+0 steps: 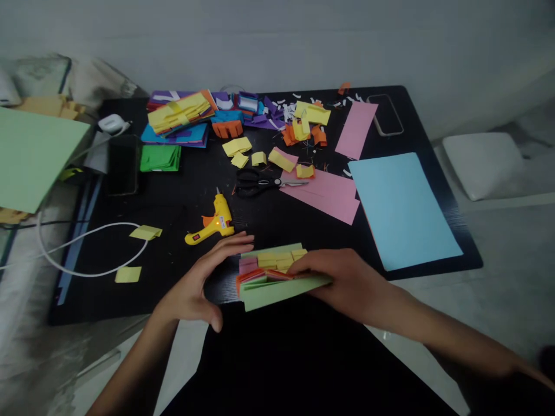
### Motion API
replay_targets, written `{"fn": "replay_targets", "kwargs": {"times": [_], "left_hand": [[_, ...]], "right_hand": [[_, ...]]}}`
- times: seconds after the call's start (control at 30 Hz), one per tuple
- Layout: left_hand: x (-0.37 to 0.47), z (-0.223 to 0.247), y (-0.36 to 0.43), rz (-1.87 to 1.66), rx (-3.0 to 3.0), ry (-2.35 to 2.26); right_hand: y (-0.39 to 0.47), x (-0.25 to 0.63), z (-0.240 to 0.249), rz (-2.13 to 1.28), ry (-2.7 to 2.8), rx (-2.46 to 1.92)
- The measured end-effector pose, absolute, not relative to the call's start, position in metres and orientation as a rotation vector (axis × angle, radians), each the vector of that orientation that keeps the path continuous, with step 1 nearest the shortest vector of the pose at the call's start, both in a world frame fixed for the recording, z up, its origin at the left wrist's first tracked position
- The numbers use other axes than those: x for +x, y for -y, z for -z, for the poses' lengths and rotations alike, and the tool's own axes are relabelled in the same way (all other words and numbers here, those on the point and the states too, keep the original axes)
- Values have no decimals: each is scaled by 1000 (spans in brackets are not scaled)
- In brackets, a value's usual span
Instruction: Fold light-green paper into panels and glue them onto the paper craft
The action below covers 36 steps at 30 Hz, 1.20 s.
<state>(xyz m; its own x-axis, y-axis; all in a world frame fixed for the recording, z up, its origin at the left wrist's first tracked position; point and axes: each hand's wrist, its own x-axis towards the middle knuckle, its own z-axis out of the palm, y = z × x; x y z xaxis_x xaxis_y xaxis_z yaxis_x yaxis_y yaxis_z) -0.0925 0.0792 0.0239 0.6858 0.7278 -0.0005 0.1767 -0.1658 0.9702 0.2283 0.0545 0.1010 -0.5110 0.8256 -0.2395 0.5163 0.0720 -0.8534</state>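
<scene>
My right hand (342, 271) grips a folded paper piece (277, 292) at its right end, close to the table's front edge. Its outer layer is light green, with orange and pink layers inside and small yellow folded strips (275, 260) along its far side. To the left of the piece, my left hand (203, 283) is open, thumb and fingers spread apart with nothing between them. Beyond that hand lies a yellow glue gun (213, 221) on its side. Black-handled scissors (269, 183) rest with their blades on pink paper (323, 193).
Light blue sheets (405, 208) lie at right, near a phone case (385, 115). Folded yellow paper (180, 114), green paper (160, 158) and scraps (307, 118) fill the back. A dark phone (122, 166) and looped white cable (93, 275) lie left. A white stool (485, 162) stands right.
</scene>
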Motion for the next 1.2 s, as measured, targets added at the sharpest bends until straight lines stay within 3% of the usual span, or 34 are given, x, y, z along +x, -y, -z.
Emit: {"fn": "replay_targets", "kwargs": {"times": [0.17,0.33,0.57,0.73,0.9,1.03,1.2], "left_hand": [[-85,-14,-98,-613,1346,-594],[-52,-21,-106,-752,1041,-952],[-17,-28,-118,-665,1319,-1371],[-10,-21,-116,-538,1568,-1513],[-7,-21,-117,-582,1512,-1528],[-5,-21,-119,-545,1381,-1521],[-3,-22,-122,-514,1333,-1550]], "right_hand": [[-77,246,-120,-1670,1406,-1505],[-76,254,-79,-1687,1091,-1419],[-54,259,-26,-1382,1295,-1683],[-44,255,-25,-866,1668,-1906],[-45,250,-29,-345,1967,-1682],[-53,248,-28,-360,2345,-1297],[-60,245,-19,-397,2554,-1273]]}}
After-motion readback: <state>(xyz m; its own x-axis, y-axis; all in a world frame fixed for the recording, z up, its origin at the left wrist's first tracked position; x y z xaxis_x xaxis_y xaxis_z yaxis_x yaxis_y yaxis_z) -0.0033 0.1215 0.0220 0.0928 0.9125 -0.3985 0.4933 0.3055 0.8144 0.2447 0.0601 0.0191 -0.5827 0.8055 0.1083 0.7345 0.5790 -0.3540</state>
